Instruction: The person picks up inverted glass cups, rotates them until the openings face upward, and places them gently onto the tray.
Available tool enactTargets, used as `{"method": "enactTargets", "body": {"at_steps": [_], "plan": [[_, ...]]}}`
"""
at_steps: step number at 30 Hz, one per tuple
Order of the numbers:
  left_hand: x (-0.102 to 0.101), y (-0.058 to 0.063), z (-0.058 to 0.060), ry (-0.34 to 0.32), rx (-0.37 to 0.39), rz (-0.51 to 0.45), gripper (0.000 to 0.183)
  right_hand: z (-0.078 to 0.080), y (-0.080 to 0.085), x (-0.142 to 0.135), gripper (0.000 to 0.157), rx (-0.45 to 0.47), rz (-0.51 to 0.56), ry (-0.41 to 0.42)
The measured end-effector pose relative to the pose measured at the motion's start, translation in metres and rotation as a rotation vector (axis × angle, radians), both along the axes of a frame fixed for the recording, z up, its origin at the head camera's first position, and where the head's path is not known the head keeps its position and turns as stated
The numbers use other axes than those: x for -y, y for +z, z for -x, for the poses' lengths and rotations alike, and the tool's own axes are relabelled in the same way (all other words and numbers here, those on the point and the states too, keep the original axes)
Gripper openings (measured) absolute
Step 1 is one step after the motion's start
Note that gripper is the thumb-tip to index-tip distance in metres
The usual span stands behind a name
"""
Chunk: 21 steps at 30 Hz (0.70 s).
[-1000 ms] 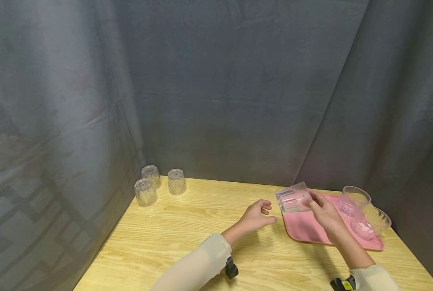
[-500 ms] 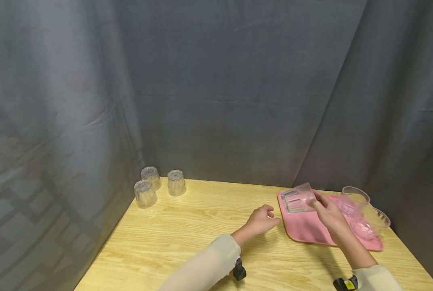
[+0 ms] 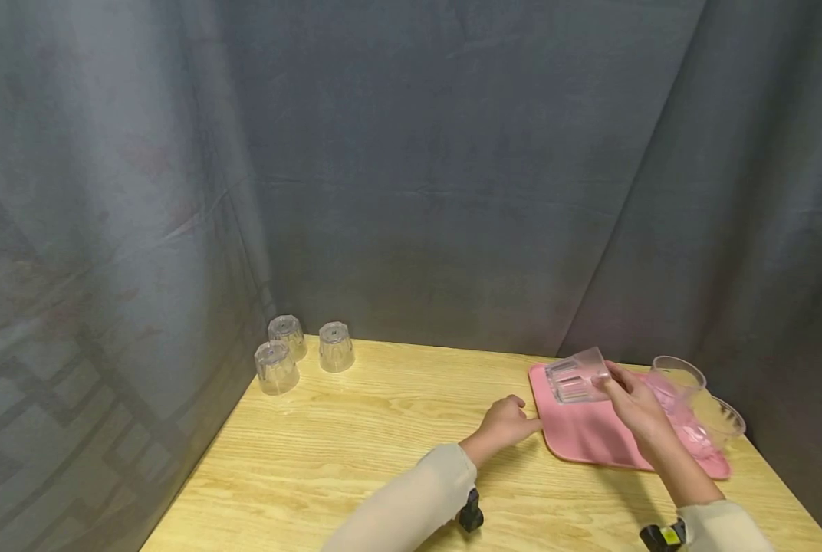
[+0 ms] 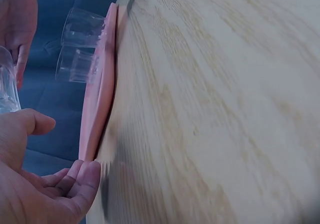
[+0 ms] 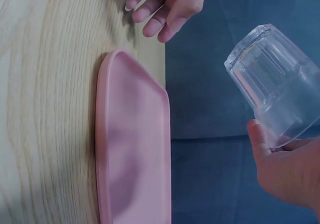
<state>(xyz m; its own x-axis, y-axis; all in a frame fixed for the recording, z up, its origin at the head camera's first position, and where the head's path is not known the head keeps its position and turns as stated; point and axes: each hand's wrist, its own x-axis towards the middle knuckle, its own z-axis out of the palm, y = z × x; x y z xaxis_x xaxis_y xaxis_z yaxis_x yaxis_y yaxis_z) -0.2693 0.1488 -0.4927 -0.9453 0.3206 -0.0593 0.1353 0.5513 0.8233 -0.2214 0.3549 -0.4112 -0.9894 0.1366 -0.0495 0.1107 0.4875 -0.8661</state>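
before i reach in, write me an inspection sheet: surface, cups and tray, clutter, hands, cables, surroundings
surface: wooden table, pale grain showing
cups and tray: one clear cup tilted above the pink tray; two upright cups at the tray's right end; three upside-down cups near the table's far left corner
clutter: nothing seen
left hand: holds nothing, at the tray's left edge; contact unclear
right hand: grips the tilted cup
cables: nothing seen
surroundings: grey curtains behind and on both sides

off-white sleeves (image 3: pixel 407 502) | black boxy wrist devices (image 3: pixel 471 512) | yellow patch (image 3: pixel 671 536) on right one, possibly a label | bare hands (image 3: pixel 502 426)
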Motion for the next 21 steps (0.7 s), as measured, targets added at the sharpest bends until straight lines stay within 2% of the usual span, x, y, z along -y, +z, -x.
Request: {"method": "enactTargets", "body": {"at_steps": [11,21], "plan": [[-0.012,-0.009,0.005,-0.006,-0.005,0.020,0.048,0.010,-0.003,-0.012,0.079,0.054,-0.008,-0.014],[-0.022,-0.013,0.000,0.017,-0.021,0.056,0.043,0.016,-0.005,-0.019,0.081,0.072,-0.011,-0.013]]}}
